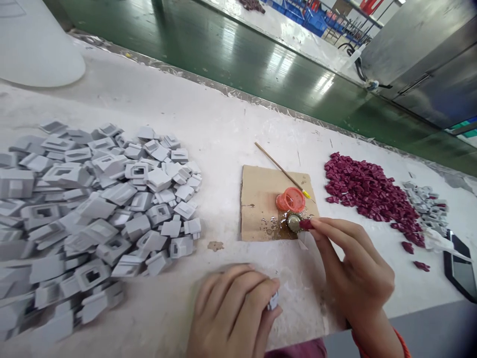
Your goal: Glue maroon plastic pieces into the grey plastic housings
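Observation:
My right hand (354,258) pinches a small maroon plastic piece (306,224) between thumb and forefinger. That piece is at the rim of a bottle cap (294,222) holding clear liquid; whether it touches the liquid I cannot tell. The cap sits on a piece of cardboard (257,184) spotted with wet drops, beside a red plastic cup (290,200). Near the front edge of the table, my left hand (234,311) is closed around a grey plastic part (273,301), mostly hidden by the fingers. A thin brush (279,168) with a yellow end lies across the cardboard's far edge.
A big heap of grey plastic parts (112,194) covers the left side. On the right lie a pile of maroon pieces (368,191), a smaller grey pile (428,206) and a phone-like black device (460,266). A green conveyor belt (208,49) runs behind the table.

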`<action>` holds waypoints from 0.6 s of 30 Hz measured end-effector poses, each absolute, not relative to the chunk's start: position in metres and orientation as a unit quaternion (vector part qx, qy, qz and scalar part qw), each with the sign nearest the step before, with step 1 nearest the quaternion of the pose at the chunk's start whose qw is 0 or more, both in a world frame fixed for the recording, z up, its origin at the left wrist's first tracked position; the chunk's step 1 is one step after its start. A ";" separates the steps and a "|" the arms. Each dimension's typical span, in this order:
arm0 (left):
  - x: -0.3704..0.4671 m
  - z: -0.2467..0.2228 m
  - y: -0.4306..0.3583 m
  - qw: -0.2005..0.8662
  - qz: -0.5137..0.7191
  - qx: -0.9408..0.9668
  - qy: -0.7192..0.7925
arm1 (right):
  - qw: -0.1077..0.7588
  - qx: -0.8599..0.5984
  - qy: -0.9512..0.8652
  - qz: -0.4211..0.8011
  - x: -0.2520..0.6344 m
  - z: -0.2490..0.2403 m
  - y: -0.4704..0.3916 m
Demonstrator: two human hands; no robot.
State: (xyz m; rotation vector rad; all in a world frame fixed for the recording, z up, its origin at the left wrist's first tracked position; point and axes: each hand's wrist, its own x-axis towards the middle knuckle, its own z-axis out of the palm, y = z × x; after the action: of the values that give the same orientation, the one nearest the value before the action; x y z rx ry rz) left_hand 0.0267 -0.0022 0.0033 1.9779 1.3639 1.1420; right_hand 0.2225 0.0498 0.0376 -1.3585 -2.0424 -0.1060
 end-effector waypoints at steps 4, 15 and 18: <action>0.027 0.002 -0.003 0.216 0.398 0.709 0.541 | 0.352 -0.543 -0.763 0.015 0.215 0.040 0.039; 0.029 0.002 -0.005 0.222 0.383 0.714 0.542 | 0.467 -0.537 -0.679 0.181 0.174 0.028 -0.013; 0.029 0.002 -0.005 0.223 0.377 0.721 0.536 | 0.460 -0.530 -0.687 0.189 0.175 0.028 -0.009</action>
State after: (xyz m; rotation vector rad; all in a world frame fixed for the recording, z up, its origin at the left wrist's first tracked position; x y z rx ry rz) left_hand 0.0287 -0.0049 0.0020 1.9923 1.4809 1.0425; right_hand 0.1755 -0.0093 0.0283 -1.3046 -1.6921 0.4643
